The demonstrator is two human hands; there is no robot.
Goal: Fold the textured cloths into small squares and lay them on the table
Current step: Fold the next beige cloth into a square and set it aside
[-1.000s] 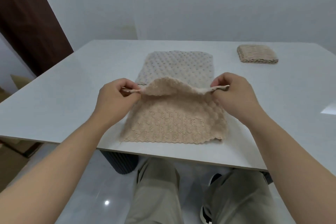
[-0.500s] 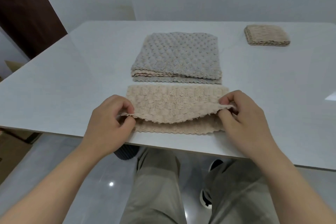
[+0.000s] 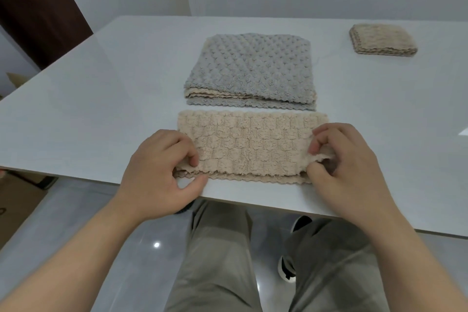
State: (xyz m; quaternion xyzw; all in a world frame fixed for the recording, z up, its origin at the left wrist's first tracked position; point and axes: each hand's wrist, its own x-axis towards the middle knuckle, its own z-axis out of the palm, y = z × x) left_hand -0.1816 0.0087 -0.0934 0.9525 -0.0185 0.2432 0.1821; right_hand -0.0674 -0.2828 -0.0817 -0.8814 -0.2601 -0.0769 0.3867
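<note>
The beige cloth [image 3: 250, 147] lies folded in half as a long strip along the near edge of the table [image 3: 101, 109], its fold on the far side and its scalloped edges toward the person. The left hand [image 3: 157, 172] pinches the strip's left near corner, fingers curled on the top layer and thumb under it by the lower edge. The right hand [image 3: 347, 167] pinches the right near corner of the top layer, which is raised slightly off the layer below. Just beyond the strip, apart from it, sits a stack of cloths [image 3: 250, 71] with a gray one on top. Far right on the table rests a small folded square [image 3: 382, 42] of beige cloth. Below the table edge, trouser legs [image 3: 217, 248] and a shoe [image 3: 286, 268] show.
</note>
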